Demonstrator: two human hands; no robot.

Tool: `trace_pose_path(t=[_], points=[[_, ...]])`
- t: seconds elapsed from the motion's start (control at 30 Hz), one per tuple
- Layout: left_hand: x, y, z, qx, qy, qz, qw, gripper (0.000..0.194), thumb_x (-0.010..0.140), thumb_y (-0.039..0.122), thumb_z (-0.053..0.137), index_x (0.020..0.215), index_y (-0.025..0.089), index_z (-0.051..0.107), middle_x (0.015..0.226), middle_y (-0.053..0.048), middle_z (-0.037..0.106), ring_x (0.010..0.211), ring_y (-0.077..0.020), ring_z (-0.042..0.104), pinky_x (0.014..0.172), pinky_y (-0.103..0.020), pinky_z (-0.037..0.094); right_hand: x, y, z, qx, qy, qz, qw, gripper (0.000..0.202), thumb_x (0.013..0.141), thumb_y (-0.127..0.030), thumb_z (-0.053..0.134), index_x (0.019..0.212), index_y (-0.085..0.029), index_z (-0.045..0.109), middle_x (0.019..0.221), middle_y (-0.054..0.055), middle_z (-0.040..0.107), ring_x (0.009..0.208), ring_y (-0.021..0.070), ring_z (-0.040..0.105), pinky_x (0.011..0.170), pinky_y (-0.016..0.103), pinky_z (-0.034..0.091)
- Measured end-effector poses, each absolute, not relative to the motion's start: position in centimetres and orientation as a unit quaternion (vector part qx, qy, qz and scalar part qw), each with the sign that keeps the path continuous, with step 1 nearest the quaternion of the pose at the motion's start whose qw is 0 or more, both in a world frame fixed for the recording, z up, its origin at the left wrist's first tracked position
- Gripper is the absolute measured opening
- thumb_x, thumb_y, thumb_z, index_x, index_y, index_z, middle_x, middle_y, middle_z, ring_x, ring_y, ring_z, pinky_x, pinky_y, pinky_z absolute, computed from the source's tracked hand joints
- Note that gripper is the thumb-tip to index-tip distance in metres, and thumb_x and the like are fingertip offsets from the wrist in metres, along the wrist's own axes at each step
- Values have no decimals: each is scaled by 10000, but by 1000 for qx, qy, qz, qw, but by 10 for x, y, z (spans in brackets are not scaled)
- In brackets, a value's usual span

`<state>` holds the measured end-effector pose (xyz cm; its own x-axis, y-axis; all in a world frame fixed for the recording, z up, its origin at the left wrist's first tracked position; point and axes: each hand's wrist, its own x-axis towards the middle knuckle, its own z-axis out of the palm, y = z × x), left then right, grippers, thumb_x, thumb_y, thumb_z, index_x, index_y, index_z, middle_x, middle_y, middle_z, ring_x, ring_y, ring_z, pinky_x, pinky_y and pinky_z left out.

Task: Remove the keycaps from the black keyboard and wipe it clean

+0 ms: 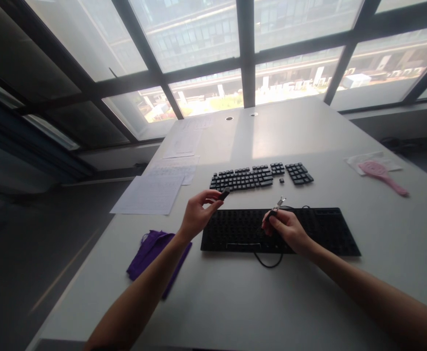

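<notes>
A black keyboard base with its keycaps off lies in front of me, its cable looping out below the front edge. My left hand is raised at the base's upper left corner, pinching a small black keycap between thumb and fingers. Over the middle of the base, my right hand is closed around a keycap puller, whose metal prongs point up and away from me. Beyond the base, loose black keycaps stand in rows in keyboard layout, with a single keycap apart from them.
A purple cloth pouch lies left of the base, partly behind my left forearm. Paper sheets lie along the table's left side. To the right, a pink hairbrush or hand mirror rests on a white packet. Windows stand behind the white table.
</notes>
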<state>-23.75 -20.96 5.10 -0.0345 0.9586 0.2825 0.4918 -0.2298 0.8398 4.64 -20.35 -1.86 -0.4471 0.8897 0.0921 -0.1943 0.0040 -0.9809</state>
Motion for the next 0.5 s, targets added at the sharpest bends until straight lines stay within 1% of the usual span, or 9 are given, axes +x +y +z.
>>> trace_pose_path(t=[0.13, 0.27, 0.4, 0.5], points=[[-229, -197, 53, 645, 558, 456, 253, 267, 814, 375, 747, 974, 163, 718, 848, -47, 735, 751, -168, 696, 712, -294, 595, 47, -203, -20, -301, -560, 640, 433, 313, 925, -447, 633, 874, -140, 673, 751, 50, 675, 613, 152, 617, 564, 267, 515], [-224, -193, 45, 639, 554, 455, 277, 282, 812, 375, 749, 985, 156, 707, 803, -42, 733, 705, -162, 698, 655, -277, 588, 47, -203, -21, -301, -559, 640, 433, 316, 931, -447, 625, 875, -140, 672, 757, 51, 675, 613, 152, 615, 566, 270, 515], [-228, -189, 40, 620, 555, 461, 308, 304, 796, 379, 766, 986, 151, 700, 785, -44, 737, 699, -174, 711, 661, -293, 589, 47, -203, -20, -302, -558, 643, 429, 317, 929, -450, 626, 871, -141, 671, 755, 51, 673, 614, 155, 613, 569, 275, 514], [-231, -182, 39, 600, 548, 479, 331, 342, 780, 394, 780, 989, 139, 688, 809, -61, 742, 779, -212, 732, 703, -319, 593, 47, -203, -21, -299, -555, 646, 430, 309, 932, -441, 626, 879, -140, 671, 754, 50, 669, 611, 151, 606, 567, 272, 507]])
